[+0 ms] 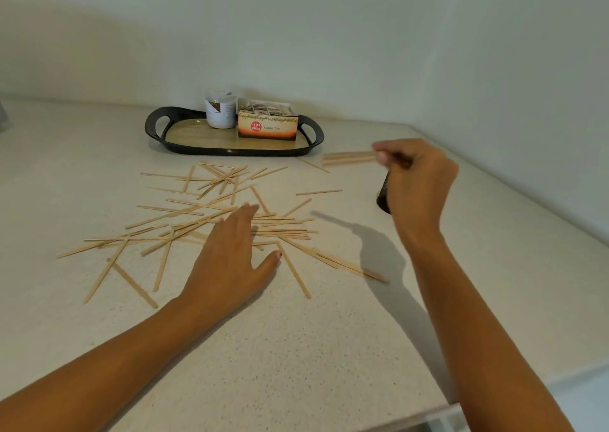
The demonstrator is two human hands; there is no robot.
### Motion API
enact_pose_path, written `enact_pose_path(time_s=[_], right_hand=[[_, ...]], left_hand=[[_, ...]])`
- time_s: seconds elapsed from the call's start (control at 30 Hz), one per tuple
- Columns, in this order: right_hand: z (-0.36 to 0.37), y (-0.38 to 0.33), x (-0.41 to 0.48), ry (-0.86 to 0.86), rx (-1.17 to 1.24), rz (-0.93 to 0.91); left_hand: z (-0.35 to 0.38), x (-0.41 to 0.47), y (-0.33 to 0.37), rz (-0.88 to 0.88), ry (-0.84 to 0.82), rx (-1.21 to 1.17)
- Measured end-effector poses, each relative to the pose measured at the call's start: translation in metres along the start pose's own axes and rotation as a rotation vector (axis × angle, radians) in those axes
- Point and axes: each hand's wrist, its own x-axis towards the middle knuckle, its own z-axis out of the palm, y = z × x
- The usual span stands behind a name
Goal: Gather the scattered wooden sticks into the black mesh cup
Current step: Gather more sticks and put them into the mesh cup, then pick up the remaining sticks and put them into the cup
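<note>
Many thin wooden sticks [211,221] lie scattered across the middle of the pale speckled counter [296,349]. My left hand [230,260] rests flat on the pile, fingers spread over the sticks and holding none. My right hand [415,181] is raised at the right, pinching a small bundle of sticks [347,158] that points left, roughly level. The black mesh cup [384,196] stands just behind and below that hand, and the hand hides most of it.
A black oval tray [155,125] sits at the back against the wall, carrying a white jar [220,109] and an open ginger tea box [267,123]. The counter's front edge [445,407] runs at the lower right. A wall closes the right side.
</note>
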Motion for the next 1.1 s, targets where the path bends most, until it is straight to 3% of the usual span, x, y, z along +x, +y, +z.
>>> enact_pose_path(time_s=[0.1,0.2,0.5,0.63,0.77,1.0,1.1], right_hand=[[-0.011,0.02,0.026,0.157,-0.166,-0.098],[-0.016,0.04,0.047,0.18,-0.33,-0.106],[-0.005,0.07,0.082,-0.065,-0.661,0.124],[0.005,0.084,0.086,-0.229,-0.666,0.215],[0.009,0.096,0.083,-0.283,-0.601,0.207],[0.009,0.084,0.044,-0.112,-0.557,-0.164],[0.016,0.064,0.008,-0.186,-0.41,-0.182]], left_hand=[[0.006,0.001,-0.005,-0.06,-0.167,0.213],[0.008,0.003,-0.007,-0.064,-0.237,0.288],[0.007,0.003,-0.007,-0.045,-0.257,0.321],[0.006,0.003,-0.006,-0.05,-0.253,0.307],[0.007,0.003,-0.006,-0.05,-0.246,0.293],[0.008,0.004,-0.007,-0.048,-0.231,0.264],[0.007,0.003,-0.007,-0.04,-0.214,0.242]])
